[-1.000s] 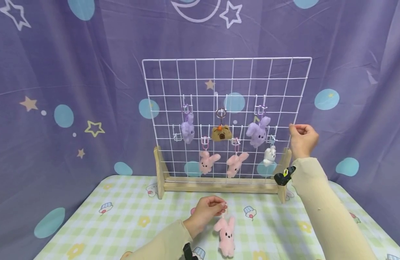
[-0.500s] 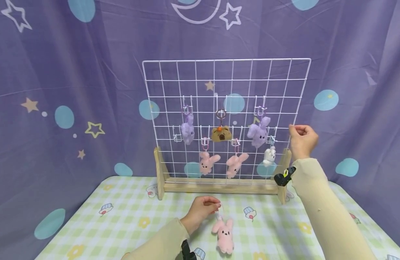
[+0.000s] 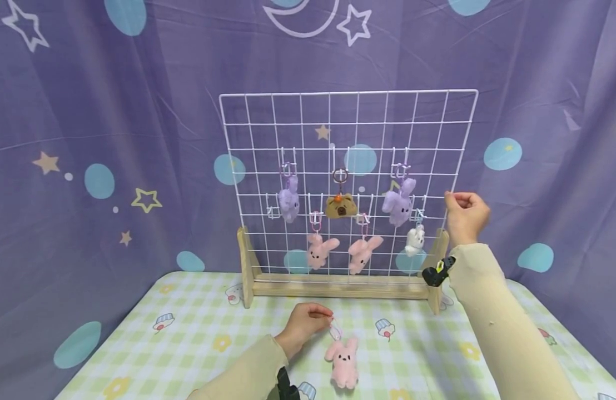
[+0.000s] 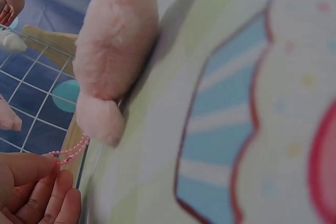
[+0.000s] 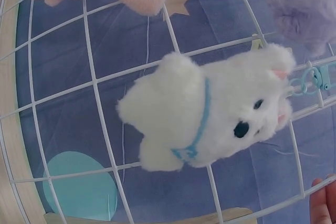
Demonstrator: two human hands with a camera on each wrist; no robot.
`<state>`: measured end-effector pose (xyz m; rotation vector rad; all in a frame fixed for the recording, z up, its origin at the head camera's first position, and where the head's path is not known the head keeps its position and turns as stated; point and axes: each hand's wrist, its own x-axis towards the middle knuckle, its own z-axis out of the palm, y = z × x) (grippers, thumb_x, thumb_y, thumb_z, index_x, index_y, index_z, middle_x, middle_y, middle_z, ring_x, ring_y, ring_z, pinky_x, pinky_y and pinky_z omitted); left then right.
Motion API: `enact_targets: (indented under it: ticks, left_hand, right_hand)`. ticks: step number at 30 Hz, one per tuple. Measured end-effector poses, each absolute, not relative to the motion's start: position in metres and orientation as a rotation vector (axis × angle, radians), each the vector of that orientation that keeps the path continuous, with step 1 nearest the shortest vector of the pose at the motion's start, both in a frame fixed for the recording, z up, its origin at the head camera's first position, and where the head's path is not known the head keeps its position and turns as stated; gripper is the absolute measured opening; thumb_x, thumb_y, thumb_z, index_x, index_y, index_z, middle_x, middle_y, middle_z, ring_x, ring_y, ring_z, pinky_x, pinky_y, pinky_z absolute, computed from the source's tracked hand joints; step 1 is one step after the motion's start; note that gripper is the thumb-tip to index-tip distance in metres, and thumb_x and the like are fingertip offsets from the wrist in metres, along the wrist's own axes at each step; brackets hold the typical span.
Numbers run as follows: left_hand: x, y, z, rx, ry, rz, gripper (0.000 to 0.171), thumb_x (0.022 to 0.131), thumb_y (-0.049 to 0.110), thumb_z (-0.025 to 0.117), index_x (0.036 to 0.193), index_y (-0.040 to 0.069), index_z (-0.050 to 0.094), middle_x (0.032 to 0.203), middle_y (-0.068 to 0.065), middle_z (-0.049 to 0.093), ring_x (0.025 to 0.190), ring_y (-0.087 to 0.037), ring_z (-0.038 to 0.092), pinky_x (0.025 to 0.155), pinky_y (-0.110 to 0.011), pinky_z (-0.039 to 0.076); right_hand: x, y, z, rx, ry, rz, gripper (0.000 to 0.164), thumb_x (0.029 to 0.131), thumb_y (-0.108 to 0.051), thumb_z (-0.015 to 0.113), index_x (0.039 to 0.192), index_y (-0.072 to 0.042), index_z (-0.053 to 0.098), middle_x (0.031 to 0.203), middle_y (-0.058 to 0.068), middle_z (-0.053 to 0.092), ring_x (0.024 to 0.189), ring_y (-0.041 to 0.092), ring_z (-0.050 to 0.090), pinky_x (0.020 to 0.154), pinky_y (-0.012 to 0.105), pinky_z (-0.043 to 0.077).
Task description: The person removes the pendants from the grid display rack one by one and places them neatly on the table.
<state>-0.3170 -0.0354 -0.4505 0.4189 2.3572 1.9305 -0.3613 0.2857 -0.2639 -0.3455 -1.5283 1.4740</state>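
Note:
My left hand pinches the pink bead chain of a pink plush bunny keychain. The bunny is face up, close over the checked cloth, with its ears toward the rack. Up at the right side of the white wire grid rack, my right hand grips the edge wire between thumb and fingers. Nearest to it hangs a white plush dog keychain with a blue collar. In the right wrist view only some fingertips show, at the grid's edge.
Two purple bunny keychains, a brown bear-head keychain and two pink bunny keychains hang on hooks. A bare hook is at the left. The rack stands in a wooden base on a checked tablecloth, before a purple curtain.
My left hand has drifted to the left, drawing the chain and bunny slightly left and toward the rack. More of the chain shows now. The right hand stays at the grid's edge.

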Motion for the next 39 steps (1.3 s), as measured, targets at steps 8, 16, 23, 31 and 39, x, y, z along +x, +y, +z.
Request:
enact_targets:
  ticks: [8, 16, 23, 31, 39]
  left_hand:
    - [-0.318, -0.038, -0.451, 0.384, 2.402, 1.91, 0.016, 0.074, -0.004, 0.069, 0.09, -0.007, 0.069, 0.082, -0.01, 0.07, 0.068, -0.008, 0.058, 0.064, -0.021, 0.051]
    - [-0.324, -0.043, -0.433, 0.361, 2.459, 1.897, 0.017, 0.081, 0.007, 0.07, 0.095, -0.002, 0.07, 0.085, -0.006, 0.069, 0.074, -0.01, 0.06, 0.053, -0.023, 0.047]
    - [-0.329, -0.051, -0.386, 0.477, 2.463, 2.074, 0.021, 0.085, 0.006, 0.068, 0.101, -0.008, 0.067, 0.09, -0.014, 0.069, 0.078, -0.008, 0.06, 0.069, -0.02, 0.049]
    - [-0.345, -0.056, -0.341, 0.391, 2.425, 2.288, 0.022, 0.086, 0.009, 0.068, 0.105, -0.003, 0.068, 0.098, -0.013, 0.069, 0.083, -0.01, 0.062, 0.074, -0.021, 0.05]
    - [-0.353, -0.045, -0.318, 0.401, 2.403, 2.377, 0.024, 0.088, 0.008, 0.066, 0.109, -0.001, 0.066, 0.104, -0.014, 0.068, 0.09, -0.013, 0.062, 0.079, -0.023, 0.051]
  right_hand:
    - [-0.36, 0.285, -0.263, -0.337, -1.517, 1.492, 0.025, 0.08, -0.013, 0.073, 0.066, -0.023, 0.055, 0.055, -0.018, 0.05, 0.05, -0.004, 0.047, 0.052, 0.012, 0.04]
    - [-0.361, 0.286, -0.265, -0.338, -1.515, 1.506, 0.023, 0.08, -0.013, 0.073, 0.067, -0.021, 0.057, 0.056, -0.016, 0.051, 0.05, -0.003, 0.048, 0.052, 0.012, 0.04]
    - [-0.361, 0.286, -0.264, -0.341, -1.534, 1.497, 0.021, 0.081, -0.014, 0.073, 0.069, -0.02, 0.057, 0.057, -0.016, 0.051, 0.051, -0.002, 0.048, 0.051, 0.011, 0.04]
    - [-0.36, 0.285, -0.264, -0.335, -1.539, 1.482, 0.024, 0.081, -0.014, 0.073, 0.067, -0.022, 0.056, 0.056, -0.017, 0.05, 0.051, -0.003, 0.046, 0.051, 0.011, 0.038]
    - [-0.36, 0.285, -0.263, -0.342, -1.532, 1.469, 0.025, 0.081, -0.014, 0.073, 0.066, -0.023, 0.056, 0.054, -0.018, 0.05, 0.049, -0.004, 0.046, 0.05, 0.012, 0.038]
